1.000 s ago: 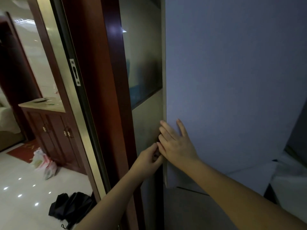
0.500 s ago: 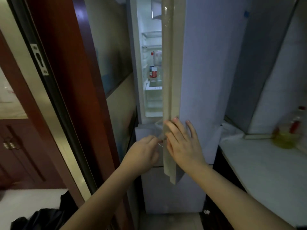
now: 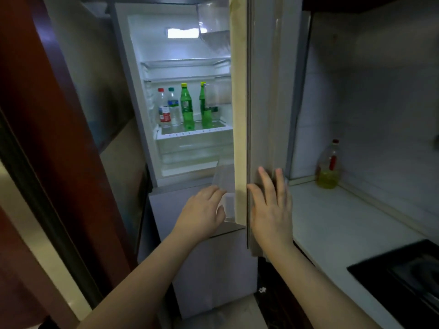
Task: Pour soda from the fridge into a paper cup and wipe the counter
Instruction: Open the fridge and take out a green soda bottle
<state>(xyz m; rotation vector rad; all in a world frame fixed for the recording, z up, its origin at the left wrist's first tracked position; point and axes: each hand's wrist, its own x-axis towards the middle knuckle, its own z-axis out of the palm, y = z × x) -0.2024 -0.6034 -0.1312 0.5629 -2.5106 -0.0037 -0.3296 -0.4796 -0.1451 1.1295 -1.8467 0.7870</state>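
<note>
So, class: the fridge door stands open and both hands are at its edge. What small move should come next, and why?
Probably the left hand should leave the fridge door and reach for a green bottle on the lit shelf. The door is open wide enough to show the bottles, and the right hand, flat on the door, can hold it.
</note>
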